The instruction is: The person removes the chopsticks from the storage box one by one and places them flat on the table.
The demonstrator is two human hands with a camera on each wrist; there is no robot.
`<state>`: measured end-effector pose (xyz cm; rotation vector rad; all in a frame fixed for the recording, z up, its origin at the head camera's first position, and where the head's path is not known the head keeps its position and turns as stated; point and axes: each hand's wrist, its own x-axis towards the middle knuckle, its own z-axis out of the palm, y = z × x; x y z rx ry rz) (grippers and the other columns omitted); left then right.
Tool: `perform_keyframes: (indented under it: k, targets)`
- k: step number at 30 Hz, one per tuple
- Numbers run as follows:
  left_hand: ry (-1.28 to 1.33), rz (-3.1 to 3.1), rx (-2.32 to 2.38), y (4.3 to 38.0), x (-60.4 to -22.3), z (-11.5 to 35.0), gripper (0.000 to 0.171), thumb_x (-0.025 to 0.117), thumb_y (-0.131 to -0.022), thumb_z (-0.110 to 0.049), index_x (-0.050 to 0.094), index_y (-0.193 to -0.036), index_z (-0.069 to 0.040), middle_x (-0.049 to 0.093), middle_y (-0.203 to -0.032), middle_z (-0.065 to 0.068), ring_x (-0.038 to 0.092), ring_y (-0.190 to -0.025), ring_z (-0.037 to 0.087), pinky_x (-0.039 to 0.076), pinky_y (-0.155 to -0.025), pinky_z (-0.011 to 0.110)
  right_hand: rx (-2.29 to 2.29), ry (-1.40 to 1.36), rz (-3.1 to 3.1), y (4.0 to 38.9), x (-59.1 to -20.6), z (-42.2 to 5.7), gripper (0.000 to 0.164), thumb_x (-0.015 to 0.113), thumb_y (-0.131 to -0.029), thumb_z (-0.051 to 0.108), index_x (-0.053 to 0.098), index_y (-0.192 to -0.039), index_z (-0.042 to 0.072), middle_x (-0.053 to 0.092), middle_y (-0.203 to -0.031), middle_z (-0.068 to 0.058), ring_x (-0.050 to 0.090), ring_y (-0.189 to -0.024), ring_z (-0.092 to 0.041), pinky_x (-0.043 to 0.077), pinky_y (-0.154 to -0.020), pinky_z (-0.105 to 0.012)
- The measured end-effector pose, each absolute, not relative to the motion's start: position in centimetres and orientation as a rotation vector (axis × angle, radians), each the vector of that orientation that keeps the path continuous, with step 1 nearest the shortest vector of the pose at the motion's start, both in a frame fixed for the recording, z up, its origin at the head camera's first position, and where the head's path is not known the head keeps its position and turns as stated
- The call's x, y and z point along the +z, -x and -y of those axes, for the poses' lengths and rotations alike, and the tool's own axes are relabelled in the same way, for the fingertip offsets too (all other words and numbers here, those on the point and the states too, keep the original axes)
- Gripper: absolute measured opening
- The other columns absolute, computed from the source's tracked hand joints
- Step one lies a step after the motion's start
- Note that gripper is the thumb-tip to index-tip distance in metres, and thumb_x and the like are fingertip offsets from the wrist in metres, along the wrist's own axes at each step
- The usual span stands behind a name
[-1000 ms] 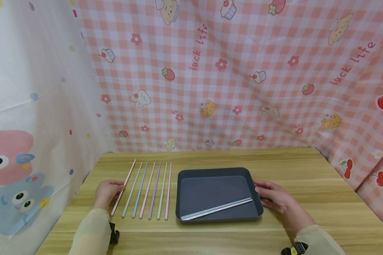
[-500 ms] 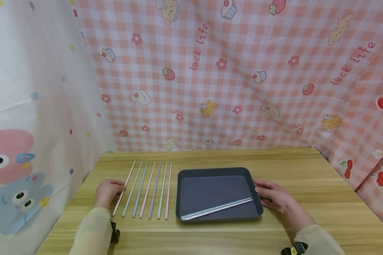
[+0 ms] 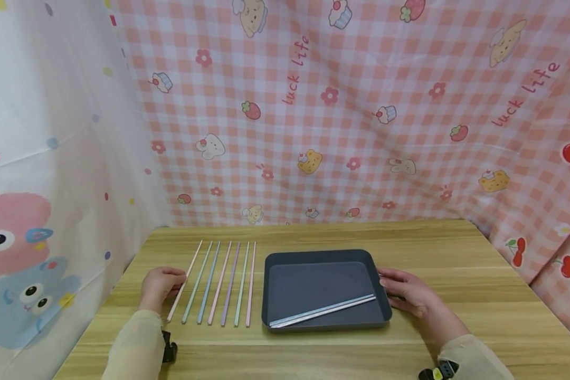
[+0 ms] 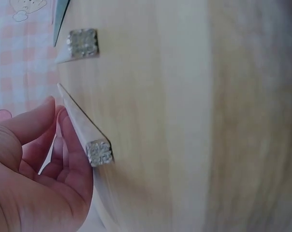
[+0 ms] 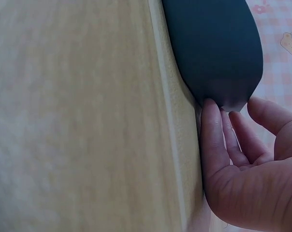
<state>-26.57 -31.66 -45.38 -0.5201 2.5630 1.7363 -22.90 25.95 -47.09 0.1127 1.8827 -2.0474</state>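
My left hand (image 3: pixel 160 286) is at the leftmost chopstick (image 3: pixel 178 303), a pale pink one, and pinches it near its middle with thumb and fingertips. In the left wrist view the square patterned end of this chopstick (image 4: pixel 98 152) points at the camera, beyond the fingertips. To its right several pastel chopsticks lie side by side, among them a green one (image 3: pixel 192 294), a blue one (image 3: pixel 206 294) and a purple one (image 3: pixel 228 295). My right hand (image 3: pixel 407 290) rests its fingertips against the right wall of a dark grey tray (image 3: pixel 326 256). In the right wrist view these fingers are fairly straight, touching the tray's outside (image 5: pixel 213 48).
Two blue-and-silver chopsticks (image 3: pixel 323 312) lie together, slanted, in the front part of the tray. Everything stands on a wooden table (image 3: pixel 313 353). Behind it hangs a pink checked cloth (image 3: pixel 275 132), and at the left a white printed cloth (image 3: pixel 76 158).
The leftmost chopstick has shifted slightly, its near end to the right and its far end a little nearer, now closer in line with the row. The right hand and tray have stayed still.
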Motion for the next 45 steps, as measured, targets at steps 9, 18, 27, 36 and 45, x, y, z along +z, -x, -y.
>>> perform_keyframes:
  k: [9, 18, 27, 36, 45]
  targets:
    - [0.517, -2.417, 1.932, 26.1, -44.7, 32.2, 0.033, 0.068, -0.09, -0.002, 0.061, -0.116, 0.017, 0.069, -0.076, -0.002, 0.063, -0.067, 0.01, 0.054, -0.062, 0.026, -2.046, -0.087, -1.876, 22.9, -47.2, -26.0, 0.053, 0.064, -0.098, 0.014, 0.046, -0.146, 0.0, 0.068, -0.112, 0.003, 0.064, -0.094, -0.012, 0.055, -0.079, -0.03]
    - [0.432, -2.34, 1.948, 26.3, -43.4, 31.9, 0.04, 0.068, -0.095, -0.01, 0.058, -0.128, 0.009, 0.066, -0.081, -0.005, 0.062, -0.071, 0.009, 0.054, -0.065, 0.026, -2.056, -0.077, -1.867, 22.9, -47.1, -26.0, 0.05, 0.063, -0.098, 0.012, 0.048, -0.144, 0.0, 0.067, -0.112, 0.005, 0.065, -0.094, -0.011, 0.055, -0.079, -0.03]
    - [0.262, -2.336, 1.928, 25.5, -41.5, 29.8, 0.043, 0.069, -0.096, -0.018, 0.058, -0.131, 0.004, 0.069, -0.104, 0.001, 0.066, -0.088, 0.009, 0.056, -0.082, 0.031, -2.058, -0.09, -1.874, 22.7, -47.0, -25.9, 0.052, 0.064, -0.098, 0.013, 0.047, -0.145, 0.0, 0.068, -0.112, 0.004, 0.064, -0.094, -0.012, 0.055, -0.078, -0.03]
    - [0.058, -2.398, 1.863, 24.8, -40.2, 26.4, 0.051, 0.063, -0.099, -0.017, 0.046, -0.139, 0.011, 0.064, -0.121, 0.014, 0.065, -0.101, 0.018, 0.053, -0.09, 0.038, -2.06, -0.097, -1.873, 22.8, -47.1, -25.9, 0.052, 0.064, -0.098, 0.013, 0.047, -0.145, 0.0, 0.068, -0.113, 0.003, 0.065, -0.094, -0.013, 0.055, -0.079, -0.031]
    - [-0.007, -2.377, 1.892, 24.2, -39.8, 22.7, 0.047, 0.063, -0.098, -0.014, 0.049, -0.137, 0.01, 0.061, -0.126, 0.023, 0.064, -0.105, 0.026, 0.051, -0.095, 0.045, -2.036, -0.115, -1.885, 22.9, -46.9, -25.9, 0.055, 0.064, -0.098, 0.014, 0.044, -0.147, -0.001, 0.068, -0.113, 0.003, 0.064, -0.095, -0.012, 0.055, -0.079, -0.031]
